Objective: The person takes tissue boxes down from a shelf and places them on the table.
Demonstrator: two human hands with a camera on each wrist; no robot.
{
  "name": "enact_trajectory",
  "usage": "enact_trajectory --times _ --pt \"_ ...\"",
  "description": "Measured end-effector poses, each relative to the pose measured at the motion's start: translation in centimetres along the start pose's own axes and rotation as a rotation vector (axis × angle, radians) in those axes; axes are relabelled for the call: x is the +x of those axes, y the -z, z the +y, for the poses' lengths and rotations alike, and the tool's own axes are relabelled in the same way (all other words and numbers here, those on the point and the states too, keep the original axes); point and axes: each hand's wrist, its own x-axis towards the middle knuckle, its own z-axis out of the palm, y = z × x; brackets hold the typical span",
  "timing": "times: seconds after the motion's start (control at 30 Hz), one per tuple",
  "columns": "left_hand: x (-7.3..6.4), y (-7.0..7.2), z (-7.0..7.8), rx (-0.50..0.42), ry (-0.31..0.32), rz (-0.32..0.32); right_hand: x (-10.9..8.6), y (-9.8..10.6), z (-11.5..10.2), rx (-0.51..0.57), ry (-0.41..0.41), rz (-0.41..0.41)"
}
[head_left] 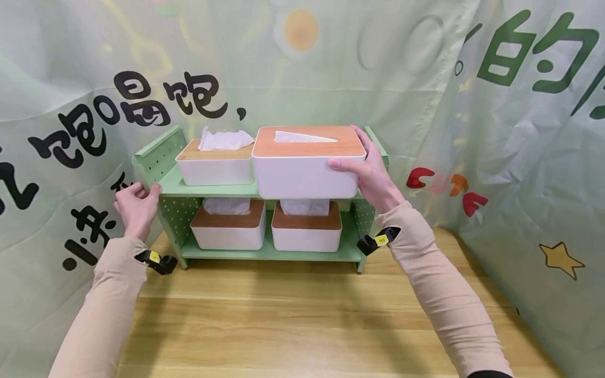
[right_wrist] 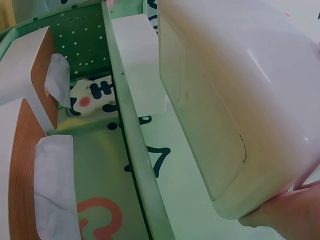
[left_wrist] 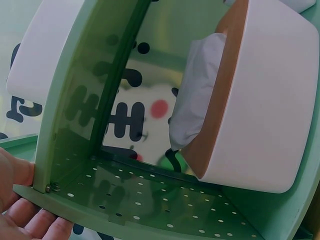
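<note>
My right hand (head_left: 372, 176) grips the right end of a white tissue box (head_left: 304, 176) with a wood-look lid, thumb on its front. The box is held over the right part of the upper shelf of a green two-tier rack (head_left: 269, 255); its underside shows in the right wrist view, apart from the shelf board (right_wrist: 132, 135). At the rack's left side, my left hand (head_left: 137, 207) pinches the perforated side panel by its front edge, with thumb and fingers on either side (left_wrist: 30, 217). Left of the held box, another tissue box (head_left: 217, 170) stands on the upper shelf.
Two more tissue boxes, a left one (head_left: 228, 236) and a right one (head_left: 306, 238), stand on the lower shelf with tissue sticking out. The rack stands on a wooden table (head_left: 283, 320). A printed fabric backdrop (head_left: 321, 89) hangs behind and at both sides.
</note>
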Motion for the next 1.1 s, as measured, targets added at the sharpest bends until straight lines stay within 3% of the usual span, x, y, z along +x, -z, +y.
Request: enact_trajectory --times 1.1 --pt "0.1 0.0 0.0 0.008 -0.001 0.000 -5.3 1.4 -2.9 0.030 0.053 -0.035"
